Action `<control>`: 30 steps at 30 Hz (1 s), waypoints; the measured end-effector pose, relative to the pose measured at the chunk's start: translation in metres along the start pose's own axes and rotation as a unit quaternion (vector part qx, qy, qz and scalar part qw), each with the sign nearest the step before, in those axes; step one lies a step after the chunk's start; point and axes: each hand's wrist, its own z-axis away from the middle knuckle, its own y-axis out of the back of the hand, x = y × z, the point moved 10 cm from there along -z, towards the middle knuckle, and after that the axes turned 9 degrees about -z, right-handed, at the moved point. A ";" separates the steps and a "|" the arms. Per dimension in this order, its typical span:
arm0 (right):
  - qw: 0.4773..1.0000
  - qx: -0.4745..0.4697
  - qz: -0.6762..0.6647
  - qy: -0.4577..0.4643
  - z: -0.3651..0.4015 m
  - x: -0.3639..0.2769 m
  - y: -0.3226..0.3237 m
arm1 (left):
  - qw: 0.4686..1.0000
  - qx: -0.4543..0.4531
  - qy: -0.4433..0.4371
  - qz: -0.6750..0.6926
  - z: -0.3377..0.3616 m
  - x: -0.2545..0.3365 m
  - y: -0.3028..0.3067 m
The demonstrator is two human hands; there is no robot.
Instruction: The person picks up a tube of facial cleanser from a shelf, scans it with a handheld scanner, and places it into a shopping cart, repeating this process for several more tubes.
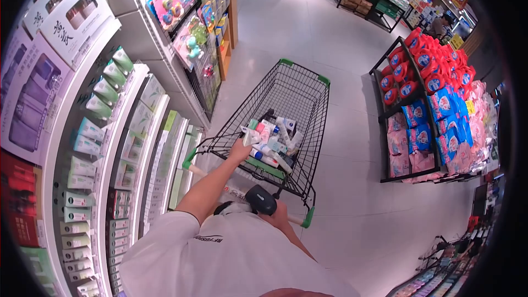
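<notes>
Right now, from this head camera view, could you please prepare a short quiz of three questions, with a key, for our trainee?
1. Which of the person's hands is farther forward, at the goods in the black wire shopping cart with green corners?
2. True or false: the red plastic bottles stand to the right of the cart.
3. Where are the blue plastic packs? A: in the cart; B: on the black metal rack; C: on the floor.

Key: 1. Left hand. 2. True. 3. B.
</notes>
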 end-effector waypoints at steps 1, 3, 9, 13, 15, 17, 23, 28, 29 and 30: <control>1.000 0.007 0.004 0.022 -0.005 -0.008 0.003 | 0.999 0.016 -0.009 -0.038 -0.006 -0.002 0.000; 1.000 -0.001 -0.006 0.011 -0.009 -0.005 0.004 | 0.999 -0.001 0.005 -0.045 -0.019 -0.013 -0.010; 1.000 -0.005 -0.020 0.018 -0.023 -0.009 0.009 | 0.995 0.034 0.001 -0.094 -0.036 -0.009 -0.009; 1.000 -0.013 -0.022 0.017 -0.029 -0.003 0.010 | 0.998 -0.015 0.050 -0.029 -0.035 -0.010 -0.013; 1.000 -0.006 -0.021 0.014 -0.030 0.001 0.012 | 0.998 0.016 0.021 -0.054 -0.045 -0.013 -0.015; 1.000 -0.003 -0.023 0.012 -0.031 0.002 0.013 | 0.998 0.003 0.043 -0.037 -0.034 -0.002 -0.009; 0.999 0.008 -0.038 -0.022 -0.035 0.012 0.020 | 0.998 0.030 0.027 -0.053 -0.045 0.000 -0.013; 0.999 0.016 0.016 0.030 -0.045 0.010 0.017 | 0.994 0.064 0.000 -0.092 -0.045 0.013 -0.003; 0.999 0.016 0.015 0.035 -0.048 0.011 0.015 | 0.993 0.068 -0.001 -0.093 -0.048 0.015 0.000; 0.998 0.029 0.031 0.046 -0.050 0.006 0.015 | 0.995 0.042 0.008 -0.087 -0.047 0.017 0.001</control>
